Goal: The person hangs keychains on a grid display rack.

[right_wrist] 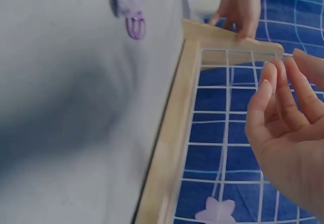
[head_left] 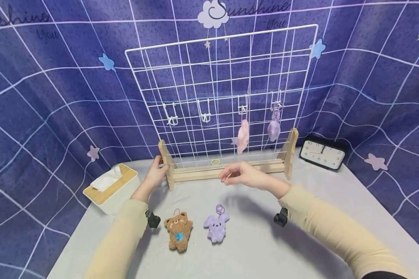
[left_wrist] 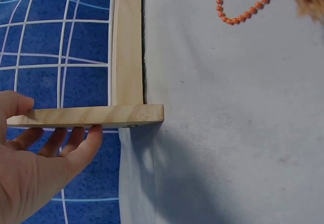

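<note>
At the rack's left end, my left hand (head_left: 155,174) holds the upright wooden side foot (head_left: 167,166). In the left wrist view, the thumb is on one face of that foot (left_wrist: 91,115) and the fingers lie along the other. My right hand (head_left: 242,174) hovers before the rack's wooden base bar (head_left: 199,176), loosely bent and holding nothing. On the table lie a brown bear plush keychain (head_left: 177,232) and a purple rabbit plush keychain (head_left: 216,229). A pink plush (head_left: 243,137) and a purple plush (head_left: 274,130) hang from the white wire grid (head_left: 223,73).
Two white hooks, a left one (head_left: 172,120) and another (head_left: 205,116), sit on the grid's left half. A tissue box (head_left: 125,176) stands at the left, a digital-looking clock (head_left: 322,154) at the right. A yellow ring (head_left: 215,162) shows behind the base. Blue patterned cloth (head_left: 56,128) surrounds the table.
</note>
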The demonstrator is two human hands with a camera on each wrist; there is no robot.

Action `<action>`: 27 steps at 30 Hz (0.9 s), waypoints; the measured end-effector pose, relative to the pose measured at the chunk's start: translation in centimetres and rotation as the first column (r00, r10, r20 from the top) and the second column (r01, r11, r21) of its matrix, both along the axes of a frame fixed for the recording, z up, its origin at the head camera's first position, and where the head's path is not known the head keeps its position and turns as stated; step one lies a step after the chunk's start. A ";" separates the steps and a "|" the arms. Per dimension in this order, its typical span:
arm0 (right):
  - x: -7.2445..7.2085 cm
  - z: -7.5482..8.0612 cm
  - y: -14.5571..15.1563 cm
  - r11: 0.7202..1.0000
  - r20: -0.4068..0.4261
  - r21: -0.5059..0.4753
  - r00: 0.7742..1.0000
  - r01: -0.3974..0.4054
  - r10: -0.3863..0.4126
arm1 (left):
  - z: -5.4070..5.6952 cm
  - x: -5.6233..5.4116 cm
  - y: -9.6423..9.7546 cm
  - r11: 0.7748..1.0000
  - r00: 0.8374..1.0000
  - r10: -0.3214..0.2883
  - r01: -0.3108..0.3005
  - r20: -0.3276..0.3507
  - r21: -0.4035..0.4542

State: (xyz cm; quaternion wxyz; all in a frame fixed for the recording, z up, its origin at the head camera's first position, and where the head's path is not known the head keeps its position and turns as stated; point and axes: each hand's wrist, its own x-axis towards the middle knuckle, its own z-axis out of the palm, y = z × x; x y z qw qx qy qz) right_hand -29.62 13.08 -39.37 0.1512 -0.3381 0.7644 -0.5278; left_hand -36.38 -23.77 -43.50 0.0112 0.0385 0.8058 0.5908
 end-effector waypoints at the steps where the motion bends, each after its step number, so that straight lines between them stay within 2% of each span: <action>1: 0.0 -0.3 -0.1 1.000 0.005 0.013 1.000 -0.011 0.010 | 0.0 -0.1 0.0 1.000 1.000 -0.001 0.001 0.001 0.000; 8: 0.0 -2.8 -0.8 0.992 0.011 0.065 0.994 -0.110 0.109 | 0.1 -0.2 -0.1 1.000 1.000 -0.004 0.004 0.008 -0.025; 12: 0.2 -3.6 -1.3 0.981 0.003 0.130 0.990 -0.142 0.143 | 0.1 -0.1 -0.2 1.000 1.000 -0.007 0.008 0.008 -0.026; 20: 0.4 -4.9 -2.4 0.967 0.035 0.235 0.995 -0.097 0.091 | 0.1 -0.2 -0.2 1.000 1.000 -0.004 0.004 -0.008 -0.024; 23: 0.7 -5.4 -2.7 0.962 0.024 0.261 0.996 -0.086 0.082 | 0.1 -0.1 -0.1 1.000 1.000 -0.004 0.004 -0.006 -0.025; 27: 0.7 -6.0 -2.9 0.954 -0.035 0.293 0.996 -0.065 0.079 | 0.2 0.0 0.0 1.000 1.000 -0.008 0.008 -0.003 -0.015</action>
